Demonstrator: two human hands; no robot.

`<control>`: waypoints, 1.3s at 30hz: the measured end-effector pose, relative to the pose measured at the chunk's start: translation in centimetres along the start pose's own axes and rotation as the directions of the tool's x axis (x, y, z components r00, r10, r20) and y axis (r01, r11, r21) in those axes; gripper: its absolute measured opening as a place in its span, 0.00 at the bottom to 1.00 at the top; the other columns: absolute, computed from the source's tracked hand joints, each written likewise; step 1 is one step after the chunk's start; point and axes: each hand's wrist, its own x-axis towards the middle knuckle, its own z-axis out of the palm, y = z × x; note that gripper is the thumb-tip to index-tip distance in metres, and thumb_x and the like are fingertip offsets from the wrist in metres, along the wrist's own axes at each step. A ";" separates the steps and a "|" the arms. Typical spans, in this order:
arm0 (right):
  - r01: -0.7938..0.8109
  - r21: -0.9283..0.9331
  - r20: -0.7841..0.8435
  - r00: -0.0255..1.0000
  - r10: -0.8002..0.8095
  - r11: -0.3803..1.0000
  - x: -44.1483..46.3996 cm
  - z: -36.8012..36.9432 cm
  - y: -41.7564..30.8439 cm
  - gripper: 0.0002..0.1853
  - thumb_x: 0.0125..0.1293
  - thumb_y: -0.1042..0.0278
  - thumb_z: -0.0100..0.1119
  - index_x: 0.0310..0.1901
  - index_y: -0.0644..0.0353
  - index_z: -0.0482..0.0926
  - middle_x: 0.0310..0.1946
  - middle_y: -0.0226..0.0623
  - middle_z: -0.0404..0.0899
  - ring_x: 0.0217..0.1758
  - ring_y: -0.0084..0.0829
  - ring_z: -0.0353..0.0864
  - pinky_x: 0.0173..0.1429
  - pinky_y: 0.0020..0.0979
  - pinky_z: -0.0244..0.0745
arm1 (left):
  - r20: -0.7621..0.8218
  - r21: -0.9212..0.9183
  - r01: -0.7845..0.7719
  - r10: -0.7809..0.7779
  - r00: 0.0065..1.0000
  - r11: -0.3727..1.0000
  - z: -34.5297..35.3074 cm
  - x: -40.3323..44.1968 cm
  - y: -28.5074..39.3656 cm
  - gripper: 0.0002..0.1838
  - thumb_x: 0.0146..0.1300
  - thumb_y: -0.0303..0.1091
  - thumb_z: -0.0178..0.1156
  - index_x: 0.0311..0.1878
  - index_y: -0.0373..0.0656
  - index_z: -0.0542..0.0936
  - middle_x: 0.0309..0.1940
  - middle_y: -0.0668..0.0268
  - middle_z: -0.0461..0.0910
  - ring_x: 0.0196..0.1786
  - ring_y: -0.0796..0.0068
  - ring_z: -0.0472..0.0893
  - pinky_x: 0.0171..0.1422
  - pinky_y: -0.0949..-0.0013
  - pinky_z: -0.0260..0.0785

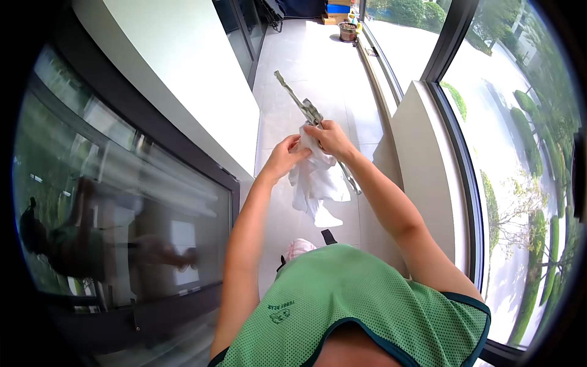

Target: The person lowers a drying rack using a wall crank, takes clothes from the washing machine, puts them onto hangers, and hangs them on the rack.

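My right hand (331, 139) is closed around the middle of a pale grey-green clothes hanger (293, 98), with some white cloth caught under the thumb. One hanger arm points up and away to the left; the other end shows below my right wrist. From the hanger droops a crumpled white garment (321, 183), whose exact kind I cannot make out. My left hand (283, 160) pinches the garment's upper edge from the left side, fingertips partly hidden by the cloth. Both hands are in front of my body, above the tiled floor.
A dark-framed glass door (140, 232) stands close on my left, beside a white wall (183, 67). Along the right run a low ledge (422, 165) and large windows. Farther ahead are a potted plant (347, 32) and stacked boxes (337, 10).
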 end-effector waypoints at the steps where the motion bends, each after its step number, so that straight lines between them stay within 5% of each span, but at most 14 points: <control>1: 0.001 -0.004 0.005 1.000 -0.001 1.000 1.6 -0.3 -0.3 0.14 0.57 0.59 0.57 0.28 0.65 0.77 0.17 0.28 0.71 0.17 0.19 0.66 0.21 0.25 0.59 | -0.019 -0.045 0.043 -0.044 0.999 0.998 -0.5 1.3 -0.4 0.29 0.53 0.38 0.63 0.55 0.33 0.68 0.49 0.59 0.73 0.53 0.69 0.71 0.56 0.71 0.62; 2: 0.042 -0.053 -0.003 0.999 -0.042 0.998 3.2 -0.8 -0.7 0.15 0.56 0.59 0.58 0.28 0.66 0.77 0.18 0.30 0.73 0.20 0.21 0.68 0.24 0.26 0.62 | -0.012 -0.065 0.015 -0.015 1.000 0.998 -1.3 2.6 -0.6 0.23 0.53 0.39 0.63 0.48 0.34 0.72 0.40 0.65 0.75 0.43 0.75 0.73 0.48 0.74 0.64; 5: 0.037 -0.130 0.016 0.999 -0.035 0.991 7.9 -2.5 -1.9 0.15 0.52 0.59 0.60 0.28 0.67 0.77 0.22 0.35 0.75 0.25 0.25 0.72 0.31 0.28 0.67 | 0.029 -0.073 0.174 -0.172 0.985 0.982 -4.6 6.7 -1.3 0.19 0.54 0.40 0.62 0.43 0.35 0.75 0.34 0.68 0.75 0.37 0.80 0.72 0.43 0.77 0.63; 9: 0.023 -0.335 -0.095 0.994 -0.058 0.942 13.6 -4.6 -4.6 0.19 0.47 0.56 0.64 0.29 0.68 0.77 0.21 0.35 0.74 0.24 0.26 0.72 0.31 0.29 0.67 | 0.040 -0.346 0.100 -0.092 0.995 0.933 -8.8 13.6 -0.6 0.14 0.57 0.38 0.60 0.39 0.36 0.76 0.31 0.69 0.76 0.33 0.83 0.72 0.38 0.78 0.64; 13: 0.064 -0.556 -0.077 0.989 -0.127 0.829 19.6 -6.7 -4.9 0.24 0.42 0.53 0.66 0.34 0.67 0.78 0.26 0.42 0.77 0.30 0.35 0.77 0.35 0.31 0.70 | 0.003 -0.225 0.040 -0.040 0.999 0.974 -13.2 21.2 2.0 0.11 0.56 0.35 0.59 0.34 0.36 0.78 0.27 0.70 0.76 0.30 0.84 0.71 0.35 0.79 0.64; 15: -0.011 -0.798 -0.181 0.958 -0.223 0.603 21.5 -7.2 -5.1 0.25 0.45 0.52 0.65 0.40 0.65 0.77 0.31 0.45 0.79 0.35 0.39 0.78 0.40 0.33 0.70 | -0.015 -0.159 -0.051 0.049 0.999 0.986 -14.5 24.9 3.0 0.09 0.55 0.34 0.60 0.31 0.36 0.79 0.24 0.71 0.76 0.28 0.84 0.70 0.34 0.79 0.62; 19: -0.272 -0.672 -0.498 0.854 -0.149 0.689 26.9 -8.1 -5.2 0.26 0.46 0.49 0.64 0.41 0.61 0.76 0.33 0.42 0.79 0.38 0.39 0.78 0.42 0.34 0.71 | 0.040 -0.069 -0.111 0.114 0.993 0.991 -17.3 30.7 6.1 0.10 0.54 0.35 0.61 0.30 0.36 0.79 0.22 0.71 0.75 0.27 0.85 0.68 0.32 0.79 0.60; 22: -0.226 -0.651 -0.473 0.867 -0.155 0.725 31.0 -9.3 -4.3 0.25 0.47 0.48 0.65 0.37 0.63 0.77 0.28 0.42 0.79 0.32 0.38 0.78 0.38 0.34 0.71 | 0.036 0.149 -0.149 0.145 0.989 0.978 -19.2 33.5 7.3 0.09 0.54 0.34 0.61 0.31 0.37 0.79 0.24 0.72 0.75 0.29 0.85 0.69 0.34 0.78 0.61; 24: -0.201 -0.624 -0.456 0.878 -0.143 0.755 34.3 -9.9 -4.4 0.25 0.46 0.47 0.65 0.33 0.64 0.77 0.23 0.43 0.77 0.27 0.37 0.77 0.34 0.35 0.69 | -0.023 0.379 -0.226 0.253 0.967 0.897 -21.3 36.1 7.7 0.10 0.51 0.33 0.60 0.34 0.37 0.79 0.25 0.62 0.78 0.30 0.72 0.76 0.38 0.71 0.66; 27: -0.231 -0.672 -0.456 0.877 -0.148 0.704 38.6 -11.0 -5.2 0.24 0.47 0.47 0.65 0.34 0.63 0.78 0.24 0.42 0.78 0.29 0.38 0.78 0.34 0.36 0.70 | -0.091 0.632 -0.176 0.297 0.950 0.755 -23.8 38.6 9.0 0.10 0.49 0.30 0.58 0.35 0.38 0.79 0.30 0.57 0.79 0.35 0.62 0.78 0.42 0.67 0.68; 29: -0.238 -0.719 -0.471 0.858 -0.205 0.653 42.3 -12.8 -5.2 0.16 0.51 0.57 0.59 0.36 0.58 0.78 0.29 0.42 0.79 0.34 0.42 0.78 0.39 0.38 0.71 | -0.118 0.702 -0.141 0.309 0.944 0.698 -26.0 41.3 8.8 0.09 0.48 0.28 0.56 0.33 0.39 0.79 0.33 0.56 0.79 0.38 0.58 0.77 0.43 0.65 0.68; 31: -0.230 -0.746 -0.449 0.867 -0.217 0.624 46.8 -14.7 -6.6 0.13 0.52 0.62 0.55 0.38 0.57 0.78 0.32 0.44 0.79 0.38 0.44 0.78 0.43 0.38 0.71 | -0.153 0.790 -0.184 0.480 0.864 0.584 -27.7 45.8 7.1 0.07 0.47 0.28 0.56 0.32 0.40 0.79 0.31 0.58 0.79 0.38 0.58 0.77 0.43 0.64 0.68; 34: -0.189 -0.777 -0.401 0.884 -0.239 0.600 51.5 -16.2 -7.9 0.13 0.53 0.64 0.53 0.39 0.57 0.78 0.35 0.44 0.79 0.42 0.45 0.77 0.46 0.39 0.70 | -0.363 0.806 0.078 0.386 0.848 0.587 -30.4 48.5 3.6 0.10 0.48 0.33 0.59 0.35 0.40 0.79 0.32 0.59 0.79 0.34 0.64 0.78 0.39 0.67 0.69; 39: -0.114 -0.772 -0.364 0.886 -0.288 0.625 58.6 -18.0 -11.5 0.13 0.53 0.66 0.50 0.40 0.56 0.78 0.36 0.44 0.79 0.43 0.45 0.76 0.48 0.39 0.70 | -0.485 0.592 0.193 0.155 0.861 0.783 -32.3 53.0 2.1 0.08 0.49 0.34 0.60 0.32 0.42 0.79 0.27 0.63 0.79 0.31 0.67 0.78 0.36 0.68 0.68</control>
